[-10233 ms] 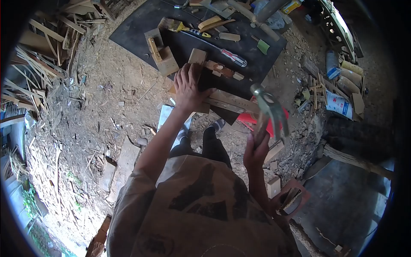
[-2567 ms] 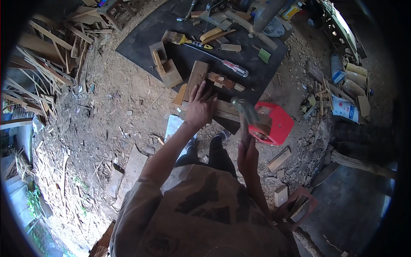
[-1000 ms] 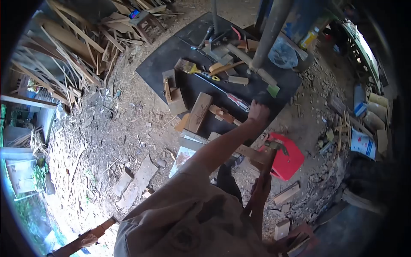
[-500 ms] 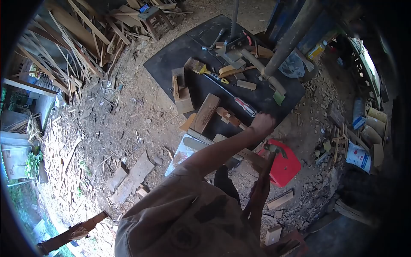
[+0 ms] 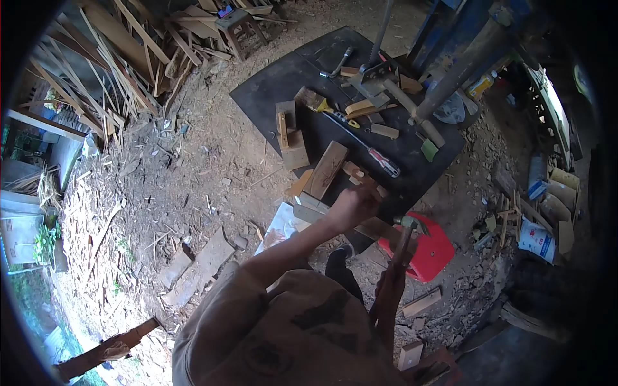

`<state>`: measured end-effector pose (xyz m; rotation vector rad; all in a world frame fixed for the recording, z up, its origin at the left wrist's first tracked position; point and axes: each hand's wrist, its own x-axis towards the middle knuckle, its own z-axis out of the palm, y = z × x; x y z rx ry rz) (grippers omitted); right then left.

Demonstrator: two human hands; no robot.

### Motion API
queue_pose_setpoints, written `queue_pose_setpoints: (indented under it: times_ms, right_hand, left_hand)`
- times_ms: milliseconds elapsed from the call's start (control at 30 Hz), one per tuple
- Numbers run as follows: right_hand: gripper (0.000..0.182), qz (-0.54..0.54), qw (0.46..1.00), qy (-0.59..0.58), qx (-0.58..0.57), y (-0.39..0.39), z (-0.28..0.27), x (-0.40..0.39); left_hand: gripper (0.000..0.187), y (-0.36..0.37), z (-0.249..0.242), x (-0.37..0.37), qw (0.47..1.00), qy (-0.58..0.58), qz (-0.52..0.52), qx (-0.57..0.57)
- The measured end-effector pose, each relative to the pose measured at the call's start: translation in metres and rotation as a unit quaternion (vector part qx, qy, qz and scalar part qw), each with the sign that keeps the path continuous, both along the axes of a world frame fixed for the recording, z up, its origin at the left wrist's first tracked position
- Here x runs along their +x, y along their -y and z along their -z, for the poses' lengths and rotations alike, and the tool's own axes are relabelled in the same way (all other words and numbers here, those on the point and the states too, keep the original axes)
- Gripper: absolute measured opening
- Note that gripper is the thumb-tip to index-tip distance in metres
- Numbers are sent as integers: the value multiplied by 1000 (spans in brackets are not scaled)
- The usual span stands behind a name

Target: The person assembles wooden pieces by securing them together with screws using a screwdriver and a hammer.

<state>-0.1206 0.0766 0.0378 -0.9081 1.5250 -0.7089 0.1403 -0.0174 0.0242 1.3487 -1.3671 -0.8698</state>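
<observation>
My right hand [image 5: 390, 282] is closed around the handle of a claw hammer [image 5: 403, 249], held upright with its metal head on top, in front of the red plastic stool. My left hand [image 5: 353, 207] has its fingers drawn together over the near edge of the dark table; what they pinch, if anything, is too small to tell. Under that hand runs a long wooden strip [image 5: 378, 229]. Just beyond the fingers lies a small brown wood piece [image 5: 354, 171]. A thick wooden block [image 5: 326, 168] sits left of it, and a screwdriver [image 5: 385, 163] lies farther right.
The dark table [image 5: 257, 90] bears a paintbrush [image 5: 311, 100], wood offcuts [image 5: 295, 149] and a metal post with a crossbar [image 5: 460, 71]. The red stool [image 5: 432, 249] stands at the right. Wood scraps [image 5: 203, 267] litter the ground; planks [image 5: 106, 74] lean at the far left.
My left hand has moved left and nearer to me, from beside the screwdriver's handle to above the wooden strip. The view has shifted slightly. My right hand still holds the hammer.
</observation>
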Motion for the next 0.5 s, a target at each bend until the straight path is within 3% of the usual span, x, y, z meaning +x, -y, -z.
queue_pose_setpoints:
  times_ms: [133,267,433,500]
  right_hand:
    - [19,-14,1000,-9,4,-8,0,11]
    - [21,-32,999,-6,-9,-14,-1,20]
    - [20,-35,998,-40,-31,-23,8,23]
    - [18,-31,997,-56,-51,-25,12,22]
  left_hand:
    - [29,-26,-9,7,991,-123,-44,24]
    - [26,-36,20,13,994,-95,-37,33]
    - [19,-38,16,13,998,-48,-37,13]
    - [20,-38,13,13,992,-88,-23,89]
